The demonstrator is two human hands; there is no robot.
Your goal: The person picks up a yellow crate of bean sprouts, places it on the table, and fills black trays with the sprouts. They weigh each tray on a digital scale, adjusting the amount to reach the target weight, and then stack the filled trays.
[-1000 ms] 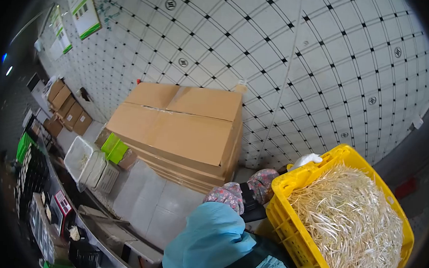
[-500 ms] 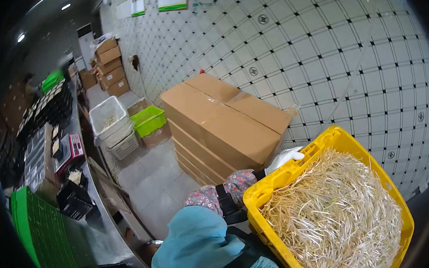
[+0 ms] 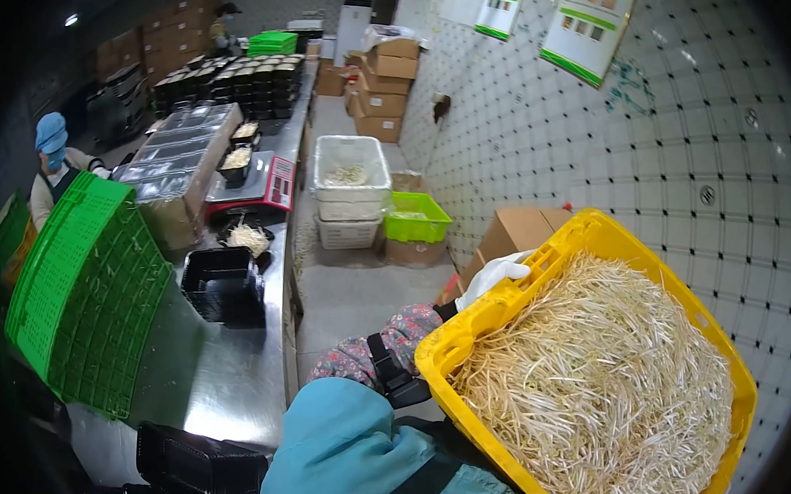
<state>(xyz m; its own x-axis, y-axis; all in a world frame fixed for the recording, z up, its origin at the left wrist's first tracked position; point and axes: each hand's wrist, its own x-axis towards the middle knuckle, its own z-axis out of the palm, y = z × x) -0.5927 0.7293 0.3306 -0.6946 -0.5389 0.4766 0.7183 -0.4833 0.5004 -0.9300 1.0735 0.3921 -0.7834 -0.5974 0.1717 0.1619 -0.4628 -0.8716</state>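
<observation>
My left hand point(image 3: 499, 277), in a white glove, is closed over the left rim of a yellow crate point(image 3: 448, 353). A heap of pale bean sprouts point(image 3: 603, 392) fills the crate, which is tilted at the right of the view. The floral sleeve point(image 3: 354, 357) of that arm has a black strap around it. Teal cloth point(image 3: 341, 441) with a dark strap lies low in the middle of the view. My right hand does not show.
A steel table point(image 3: 210, 371) holds a green crate point(image 3: 80, 284), black trays point(image 3: 219, 282) and a red scale point(image 3: 278, 183). White tubs point(image 3: 351, 204) and a lime basket point(image 3: 418, 217) stand on the floor, cartons point(image 3: 512, 235) by the wall. A co-worker point(image 3: 51, 162) is at left.
The view has swung left, bringing more of the table and a co-worker into sight. The large carton stack is now mostly behind the yellow crate, which my left hand still holds.
</observation>
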